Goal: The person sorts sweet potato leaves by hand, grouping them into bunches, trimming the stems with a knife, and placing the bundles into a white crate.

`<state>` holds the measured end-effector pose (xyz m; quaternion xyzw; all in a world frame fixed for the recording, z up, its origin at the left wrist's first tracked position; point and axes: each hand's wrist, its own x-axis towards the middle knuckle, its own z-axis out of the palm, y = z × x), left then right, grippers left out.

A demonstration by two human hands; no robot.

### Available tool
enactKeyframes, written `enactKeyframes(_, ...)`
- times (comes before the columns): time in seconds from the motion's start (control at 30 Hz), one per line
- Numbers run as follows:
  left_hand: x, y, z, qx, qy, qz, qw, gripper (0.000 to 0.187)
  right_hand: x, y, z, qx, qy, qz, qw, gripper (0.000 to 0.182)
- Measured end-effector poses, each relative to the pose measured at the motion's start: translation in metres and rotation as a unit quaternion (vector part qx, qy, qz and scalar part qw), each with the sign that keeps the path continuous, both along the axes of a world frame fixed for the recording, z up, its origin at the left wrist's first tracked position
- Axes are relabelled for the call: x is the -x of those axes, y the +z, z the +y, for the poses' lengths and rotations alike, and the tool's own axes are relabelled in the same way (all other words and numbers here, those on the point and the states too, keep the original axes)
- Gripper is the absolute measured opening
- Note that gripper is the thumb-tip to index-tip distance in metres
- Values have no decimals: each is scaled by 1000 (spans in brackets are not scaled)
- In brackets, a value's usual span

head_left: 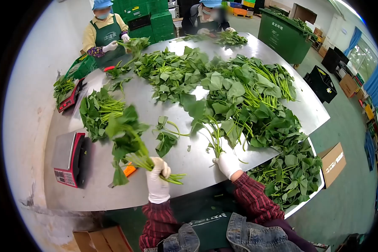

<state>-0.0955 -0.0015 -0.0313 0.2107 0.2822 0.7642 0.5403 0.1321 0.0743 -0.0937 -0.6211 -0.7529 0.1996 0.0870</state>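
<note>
My left hand (158, 178), in a white glove, is closed round the stems of a bunch of leafy greens (132, 140). The leaves point up and left, blurred by motion, and cut stem ends stick out to the right of the fist. My gloved right hand (229, 164) pinches the lower stems of a few leafy green stalks (216, 136), whose leaves touch the large pile of greens (239, 92). Between the hands lies a loose leafy sprig (166, 140). An orange-handled tool (130, 169) is partly hidden beside the left-hand bunch.
A red-and-silver scale (66, 157) stands at the left; another scale (71, 96) bears greens. A finished-looking bundle (101, 109) lies nearby. A white bin of greens (319, 168) adjoins the steel table (189, 180). Two gloved co-workers (107, 33) (203, 21) handle greens across it.
</note>
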Motion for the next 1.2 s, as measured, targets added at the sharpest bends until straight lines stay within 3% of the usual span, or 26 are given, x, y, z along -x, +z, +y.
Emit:
enactKeyframes(0.03, 4, 1, -2, 3, 4, -4, 1000, 23, -3, 0, 1, -80, -8, 41, 996, 35)
enactKeyframes(0.07, 11, -4, -2, 2, 3, -4, 1000, 23, -6, 0, 4, -81, -8, 42, 996, 35)
enactKeyframes(0.13, 22, -18, -2, 3, -42, -81, 996, 30, -8, 44, 4, -73, -110, 186, 974, 36)
enactKeyframes(0.2, 18, -14, -2, -3, -64, -67, 996, 36, -11, 106, -7, 91, -156, 444, 877, 37)
enactKeyframes(0.27, 6, -8, 1, 40, 4, -29, 999, 33, -23, 98, -4, 93, -120, 604, 782, 31)
enactKeyframes(0.37, -7, -11, 6, 79, -3, -16, 997, 18, -21, 90, -9, 117, -56, 674, 728, 35)
enactKeyframes(0.43, -18, -12, 7, 114, -21, -16, 993, 21, -16, 83, -19, 168, 16, 730, 662, 37)
enactKeyframes(0.53, -36, -7, 13, 132, -30, 33, 990, 23, 3, 77, -31, 195, 41, 782, 591, 36)
enactKeyframes(0.67, -47, 13, 22, 128, -31, 35, 991, 20, 15, 82, -40, 242, 53, 760, 600, 33)
enactKeyframes(0.73, -49, 18, 23, 86, 23, 39, 995, 18, 24, 98, -46, 177, -72, 554, 810, 30)
enactKeyframes(0.77, -48, 18, 22, 81, 46, 40, 995, 15, 29, 88, -45, 68, -75, 467, 878, 28)
enactKeyframes(0.8, -49, 22, 19, 82, 79, 50, 992, 12, 31, 79, -43, 66, -78, 468, 878, 28)
enactKeyframes(0.83, -49, 22, 16, 67, 97, 62, 991, 11, 32, 72, -41, -113, -15, 387, 915, 29)
enactKeyframes(0.87, -49, 21, 13, 52, 116, 73, 989, 11, 33, 67, -42, -286, 49, 288, 913, 30)
enactKeyframes(0.93, -50, 21, 10, 51, 117, 79, 989, 10, 34, 67, -47, -295, 53, 245, 922, 26)
enactKeyframes(1.07, -48, 16, 12, 56, 41, 136, 988, 16, 39, 70, -57, -329, 163, 172, 914, 23)
enactKeyframes(1.13, -43, 19, 14, 113, 19, 174, 978, 20, 42, 80, -66, -352, 208, 35, 912, 23)
enactKeyframes(1.2, -38, 19, 15, 135, 9, 183, 974, 20, 44, 79, -69, -338, 213, 31, 916, 25)
